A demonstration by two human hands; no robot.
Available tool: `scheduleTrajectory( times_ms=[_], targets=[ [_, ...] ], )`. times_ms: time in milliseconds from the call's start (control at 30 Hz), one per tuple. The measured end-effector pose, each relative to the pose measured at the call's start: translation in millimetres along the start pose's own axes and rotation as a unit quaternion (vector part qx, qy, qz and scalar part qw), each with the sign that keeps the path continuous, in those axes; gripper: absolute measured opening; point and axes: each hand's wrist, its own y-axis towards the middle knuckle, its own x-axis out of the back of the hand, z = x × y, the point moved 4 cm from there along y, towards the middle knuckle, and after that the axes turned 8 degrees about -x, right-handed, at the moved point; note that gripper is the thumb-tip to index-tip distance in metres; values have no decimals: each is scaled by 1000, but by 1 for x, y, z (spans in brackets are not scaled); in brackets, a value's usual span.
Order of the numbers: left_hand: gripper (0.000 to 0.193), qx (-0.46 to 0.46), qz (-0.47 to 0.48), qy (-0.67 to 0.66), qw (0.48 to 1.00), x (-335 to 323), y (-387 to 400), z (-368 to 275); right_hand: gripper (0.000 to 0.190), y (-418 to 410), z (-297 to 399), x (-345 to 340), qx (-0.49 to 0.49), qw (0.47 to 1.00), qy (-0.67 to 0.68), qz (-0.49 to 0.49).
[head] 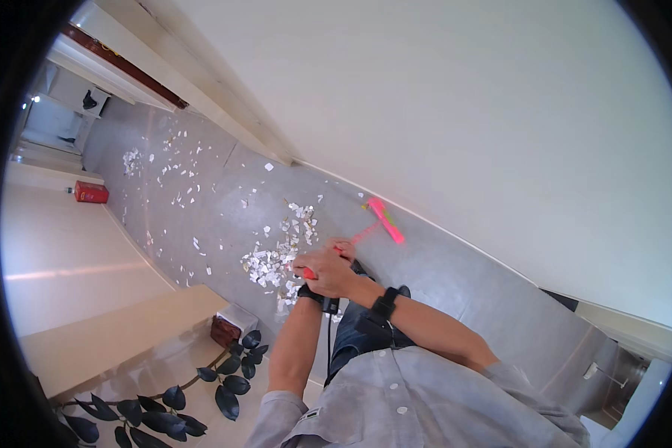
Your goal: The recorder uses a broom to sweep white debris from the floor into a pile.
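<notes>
A broom with a bright pink head point(386, 220) rests on the grey floor beside the base of the wall. Its reddish handle point(365, 232) slants up into both my hands. My right hand point(327, 273) grips the top end, where a red tip sticks out of the fist. Farther down the handle, my left hand point(344, 246) is closed around it, mostly hidden behind the right one. Left of the broom, torn white paper scraps point(269, 264) form a loose heap on the floor. Part of that heap lies behind my hands and left forearm.
More scraps point(190, 190) are strewn farther along the floor. A red container point(91, 192) stands by the left wall. Dark plant leaves point(227, 400) reach in from the lower left near a small box point(238, 325). A long white wall point(453, 123) bounds the right side.
</notes>
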Motion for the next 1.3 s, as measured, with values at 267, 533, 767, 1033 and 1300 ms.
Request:
scheduleTrajectory(
  times_ms=[267,533,767,1033,1300],
  targets=[
    [19,-132,-33,-62,989,15,-48,-139,15,69,1,-84,68,987,58,131],
    [18,-240,-79,-35,967,30,-93,-183,11,60,40,-88,109,982,96,121],
    [21,-188,-86,23,978,23,-101,-130,16,20,79,-59,128,985,83,78],
    [22,77,-17,-37,996,40,-62,-51,21,-18,48,-72,77,980,-8,183],
    [19,125,-57,-44,990,90,-62,-78,20,-12,28,-105,72,983,72,155]
  ],
)
